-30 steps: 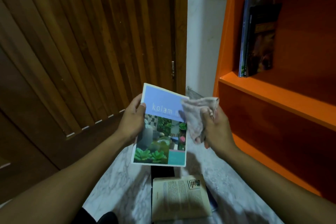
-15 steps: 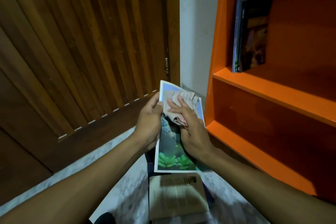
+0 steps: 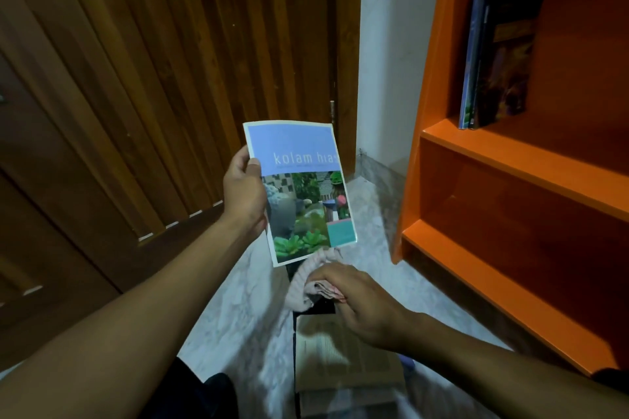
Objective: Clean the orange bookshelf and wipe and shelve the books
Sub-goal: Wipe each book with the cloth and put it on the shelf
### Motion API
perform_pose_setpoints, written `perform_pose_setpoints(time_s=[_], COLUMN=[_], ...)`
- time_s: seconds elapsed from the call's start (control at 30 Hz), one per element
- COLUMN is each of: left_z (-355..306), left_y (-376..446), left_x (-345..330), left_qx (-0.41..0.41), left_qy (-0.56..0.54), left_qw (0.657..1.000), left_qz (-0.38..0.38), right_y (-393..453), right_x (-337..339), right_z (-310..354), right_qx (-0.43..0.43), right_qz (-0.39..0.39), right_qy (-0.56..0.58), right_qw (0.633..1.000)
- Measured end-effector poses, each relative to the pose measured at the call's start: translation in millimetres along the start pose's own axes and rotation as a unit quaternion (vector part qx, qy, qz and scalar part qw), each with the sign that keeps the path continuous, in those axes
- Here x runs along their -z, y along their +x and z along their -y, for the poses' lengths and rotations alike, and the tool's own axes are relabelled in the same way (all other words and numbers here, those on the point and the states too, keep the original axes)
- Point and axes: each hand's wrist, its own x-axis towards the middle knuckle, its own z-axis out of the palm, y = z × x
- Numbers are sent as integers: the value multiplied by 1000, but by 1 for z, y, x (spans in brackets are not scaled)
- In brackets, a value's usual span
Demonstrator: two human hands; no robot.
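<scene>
Change: the cloth (image 3: 308,279) has left the cover since half a second ago.
Left hand (image 3: 245,193): grasps the "kolam hias" book (image 3: 299,190) upright by its left edge.
Right hand (image 3: 357,299): clenched on the cloth, below the book.
Floor (image 3: 238,299): pale marble, another book (image 3: 340,360) lying there.
Orange bookshelf (image 3: 510,153): right, two books (image 3: 497,51) standing.
Door (image 3: 136,78): wooden slats, left.

The left hand (image 3: 245,192) grips a thin book (image 3: 299,192) by its left edge, cover up, reading "kolam hias". Just below it, the right hand (image 3: 357,303) clutches a bunched cloth (image 3: 308,282) over a stack of books (image 3: 343,360) on the marble floor (image 3: 245,309). On the orange bookshelf (image 3: 510,153), two books (image 3: 497,51) stand upright.
</scene>
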Motion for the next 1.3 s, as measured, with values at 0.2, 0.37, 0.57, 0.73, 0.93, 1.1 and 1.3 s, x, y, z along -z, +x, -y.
perform_pose_setpoints(time_s=[0.2, 0.37, 0.57, 0.73, 0.93, 1.1, 1.3], left_z=[-4, -11, -26, -34, -36, -36, -37], left_y=[4, -7, -24, -20, -21, -19, -17], left_x=[11, 9, -8, -4, -5, -46, -141], left_qx=[-63, -100, -105, -91, -102, -164, -193], left_qy=[72, 118, 98, 129, 239, 241, 207], left_qw=[994, 976, 966, 955, 910, 915, 922], left_qz=[50, 152, 215, 251, 322, 278, 266], right_y=[0, 13, 24, 26, 28, 36, 24], right_x=[6, 35, 72, 93, 136, 182, 239], right_z=[-15, -17, -29, -31, -16, 0, 15], right_qx=[-111, -259, -308, -262, -228, -210, -181], right_qz=[-89, -231, -170, -239, -281, -389, -501], right_qy=[52, 174, 273, 240, 197, 100, 54], right_qw=[988, 922, 895, 904, 911, 891, 845])
